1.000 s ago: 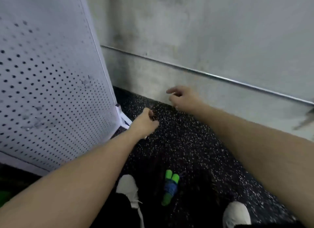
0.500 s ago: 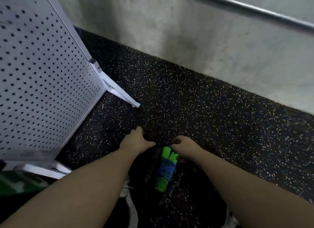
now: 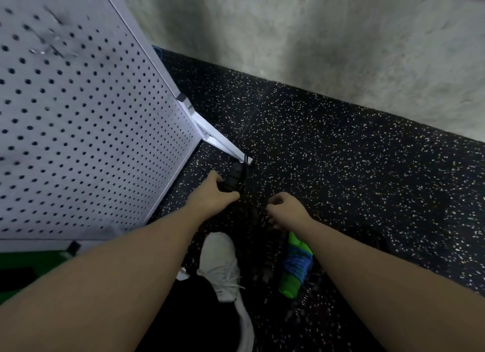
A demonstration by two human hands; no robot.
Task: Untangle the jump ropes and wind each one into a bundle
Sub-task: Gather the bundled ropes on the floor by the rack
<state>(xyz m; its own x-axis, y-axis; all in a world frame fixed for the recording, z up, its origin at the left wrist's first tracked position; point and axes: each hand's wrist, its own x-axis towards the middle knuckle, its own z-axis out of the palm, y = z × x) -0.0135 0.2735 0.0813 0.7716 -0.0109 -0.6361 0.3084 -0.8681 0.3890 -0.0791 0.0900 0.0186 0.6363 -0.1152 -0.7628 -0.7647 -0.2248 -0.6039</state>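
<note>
Head view, looking down at a speckled floor point(image 3: 341, 168). Centre frame: my left hand point(image 3: 210, 198) grips a black jump rope point(image 3: 232, 179), seemingly by its ribbed handles, whose long axis runs up the frame toward the white foot point(image 3: 223, 144) of the pegboard stand point(image 3: 78, 115); thin black cord seems to loop near that foot, though it is hard to trace against the dark floor. My right hand point(image 3: 284, 211), just right of centre, has its fingers curled; whether they pinch a strand of cord I cannot tell. Lower centre-right: a finished bundle point(image 3: 295, 267), green handles wound with blue cord, lies on the floor, its long axis nearly vertical in the frame, partly under my right forearm. A white shoe point(image 3: 223, 265) sits beside it.

Handling, as I judge it: the handles are light and rigid, the best purchase; the cord is limp, thin and prone to snagging on the stand's foot, so I would draw it clear gently rather than tug.
</note>
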